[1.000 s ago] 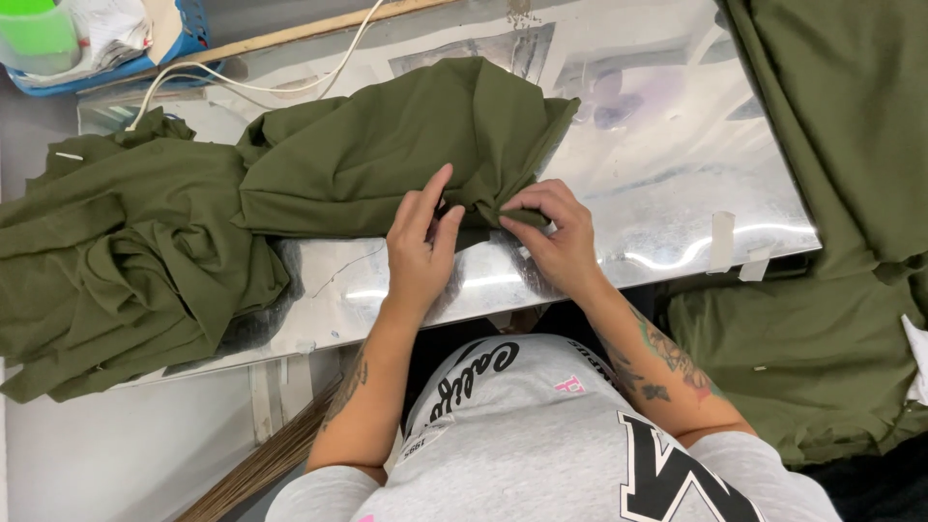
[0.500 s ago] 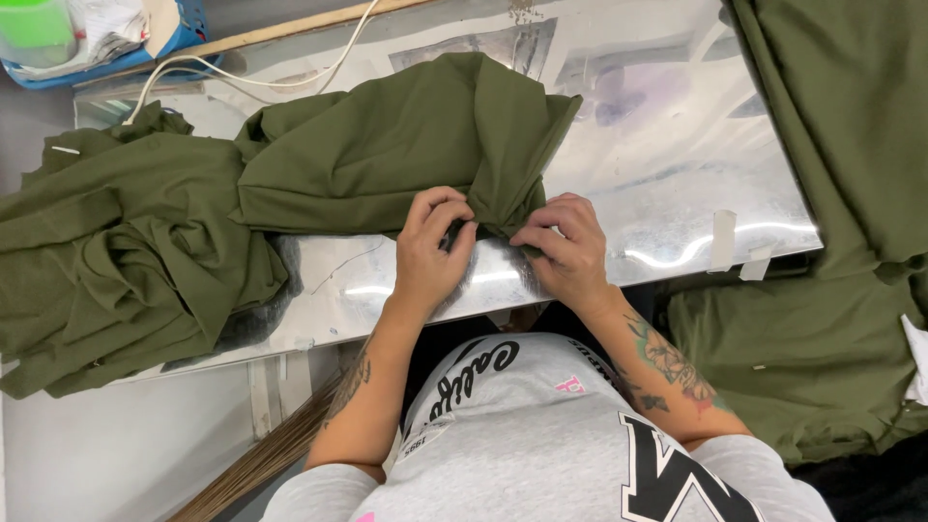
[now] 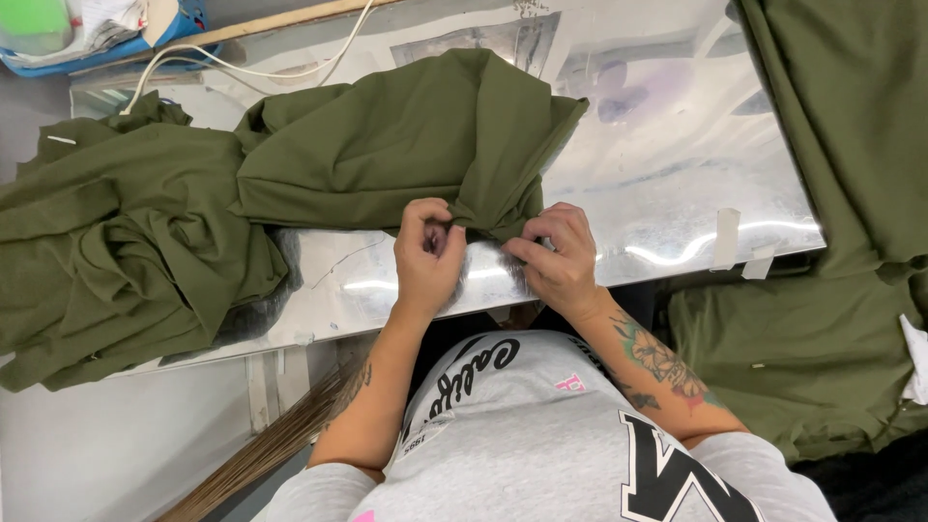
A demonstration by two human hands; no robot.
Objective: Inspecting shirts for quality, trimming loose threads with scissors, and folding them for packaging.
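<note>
An olive-green garment (image 3: pixel 406 145) lies folded on a shiny metal table (image 3: pixel 677 164), its lower corner bunched at the near edge. My left hand (image 3: pixel 428 256) is curled into a loose fist, pinching that corner of the cloth. My right hand (image 3: pixel 556 256) grips the same bunched corner from the right, fingers bent over the fabric. The two hands sit close together, almost touching. What is between the fingertips is hidden by the fingers.
A heap of the same green cloth (image 3: pixel 106 251) drapes off the table's left end. More green fabric (image 3: pixel 831 126) hangs at the right and lies lower right (image 3: pixel 802 358). A white cable (image 3: pixel 242 68) and a blue tray (image 3: pixel 106 39) sit at the back left.
My left hand went from flat on the cloth to a closed fist on its corner. My right hand closed in beside it. The garment's corner is more bunched.
</note>
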